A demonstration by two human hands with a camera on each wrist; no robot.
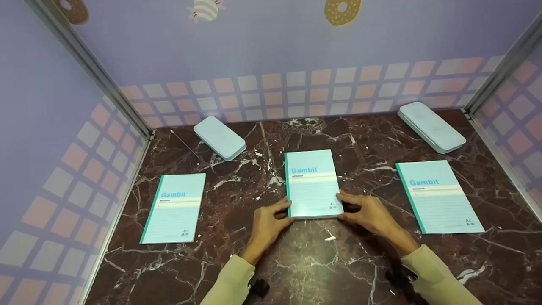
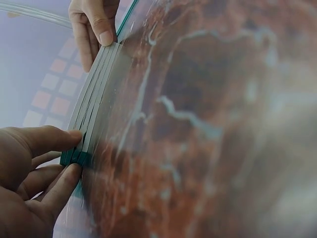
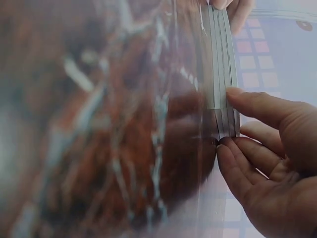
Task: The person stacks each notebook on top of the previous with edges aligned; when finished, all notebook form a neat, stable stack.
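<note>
A stack of several light-blue notebooks (image 1: pixel 313 182) with green spines lies at the middle of the table. The left hand (image 1: pixel 269 220) holds its near left corner. In the left wrist view, the fingers and thumb meet the green spine ends (image 2: pixel 79 157). At the near right corner, the right hand (image 1: pixel 369 213) grips the stack with bent fingers. The right wrist view shows its thumb (image 3: pixel 262 106) against the page edges (image 3: pixel 223 64) and its other fingers around the corner. Layered edges of the stack show in both wrist views; its underside is hidden.
One notebook (image 1: pixel 173 207) lies to the left and another notebook (image 1: pixel 440 197) to the right. Two pale flat cases (image 1: pixel 220 137) and a thin stick (image 1: pixel 185 143) rest farther back. Patterned panels (image 1: pixel 271 51) enclose the dark marble-look table (image 1: pixel 313 271) at the back and sides.
</note>
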